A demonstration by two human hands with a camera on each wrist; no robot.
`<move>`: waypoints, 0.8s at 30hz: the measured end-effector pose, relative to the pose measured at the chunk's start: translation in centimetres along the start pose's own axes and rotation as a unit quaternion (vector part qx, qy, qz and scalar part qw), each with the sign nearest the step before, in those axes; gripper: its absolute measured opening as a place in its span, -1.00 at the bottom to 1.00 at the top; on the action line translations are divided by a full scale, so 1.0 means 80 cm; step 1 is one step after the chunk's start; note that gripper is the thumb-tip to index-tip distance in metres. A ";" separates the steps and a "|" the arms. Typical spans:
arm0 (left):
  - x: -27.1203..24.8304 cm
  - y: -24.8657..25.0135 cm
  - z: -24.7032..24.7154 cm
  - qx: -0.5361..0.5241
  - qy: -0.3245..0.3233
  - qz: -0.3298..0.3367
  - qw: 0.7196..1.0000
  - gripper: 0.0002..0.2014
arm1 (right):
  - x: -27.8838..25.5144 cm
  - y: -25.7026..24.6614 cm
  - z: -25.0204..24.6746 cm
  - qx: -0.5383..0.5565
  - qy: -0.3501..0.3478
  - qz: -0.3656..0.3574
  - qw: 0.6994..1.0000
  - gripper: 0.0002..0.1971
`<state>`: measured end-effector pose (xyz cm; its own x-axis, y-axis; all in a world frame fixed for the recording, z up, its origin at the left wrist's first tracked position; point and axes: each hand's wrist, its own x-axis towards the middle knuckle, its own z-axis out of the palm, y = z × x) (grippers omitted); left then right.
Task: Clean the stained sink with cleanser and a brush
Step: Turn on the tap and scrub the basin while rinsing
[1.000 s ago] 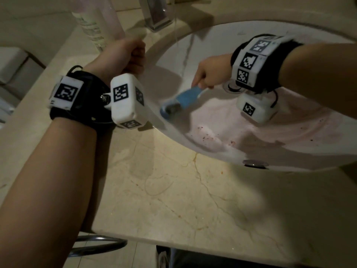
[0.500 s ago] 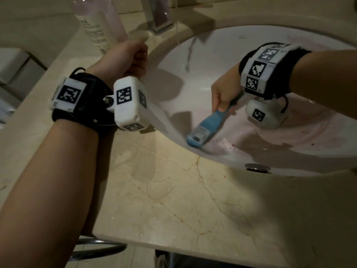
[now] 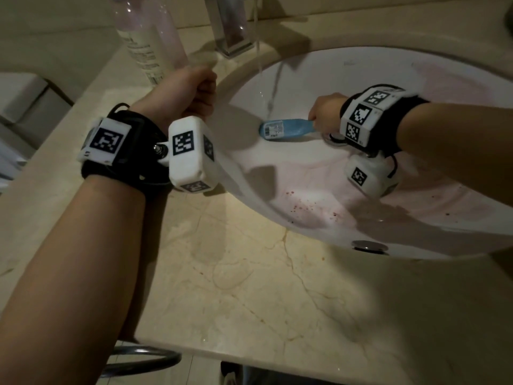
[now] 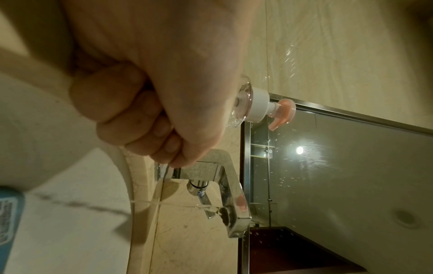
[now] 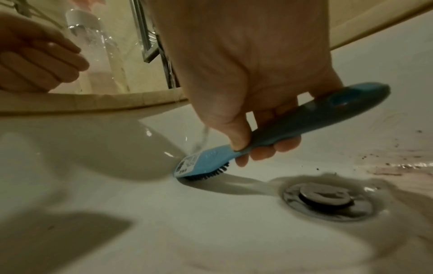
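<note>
The white sink [image 3: 311, 76] carries a pink film and red specks [image 3: 301, 207] on its near wall. My right hand [image 3: 319, 118] grips the handle of a blue brush [image 3: 283, 129]. In the right wrist view the brush's head [image 5: 199, 165] lies bristles-down on the basin [image 5: 164, 231], and the faucet's stream lands on it. My left hand [image 3: 202, 98] is a fist on the counter at the sink's left rim, holding nothing. The clear cleanser bottle [image 3: 147, 37] stands just behind that hand; its pink pump [image 4: 280, 113] shows in the left wrist view.
A chrome faucet [image 3: 230, 26] runs water at the back of the basin. The drain plug [image 5: 328, 200] sits just right of the brush, and an overflow hole [image 3: 369, 247] is in the near wall. Marble counter [image 3: 249, 287] spreads in front.
My right hand has swept the brush from the sink's near-left wall up and back, so its head now lies under the running water. The left fist has stayed put.
</note>
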<state>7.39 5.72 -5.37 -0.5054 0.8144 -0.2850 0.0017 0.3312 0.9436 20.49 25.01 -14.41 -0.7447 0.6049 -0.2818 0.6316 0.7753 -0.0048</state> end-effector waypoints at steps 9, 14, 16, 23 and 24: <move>0.000 0.000 0.001 0.016 0.003 0.007 1.000 -0.61 | -0.060 -0.014 -0.007 0.049 -0.365 -0.085 0.926 -0.62; 0.000 -0.001 -0.001 0.016 0.000 0.000 1.000 -0.61 | -0.068 0.010 -0.019 -0.004 -0.281 -0.075 0.957 -0.72; -0.001 -0.001 -0.001 0.012 0.000 0.001 1.000 -0.61 | -0.066 0.010 -0.020 -0.019 -0.195 -0.065 0.978 -0.71; -0.001 -0.001 0.000 0.005 0.001 0.006 1.000 -0.61 | -0.060 0.006 -0.018 0.035 -0.222 -0.082 0.971 -0.73; -0.001 -0.001 0.000 0.005 0.002 0.005 1.000 -0.61 | -0.064 0.003 -0.015 0.048 -0.266 -0.090 0.959 -0.75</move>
<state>7.43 5.64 -5.43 -0.5096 0.8155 -0.2743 0.0148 0.3271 0.9449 24.17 22.29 -11.79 -0.6440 0.2656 -0.7175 0.5399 0.8222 -0.1802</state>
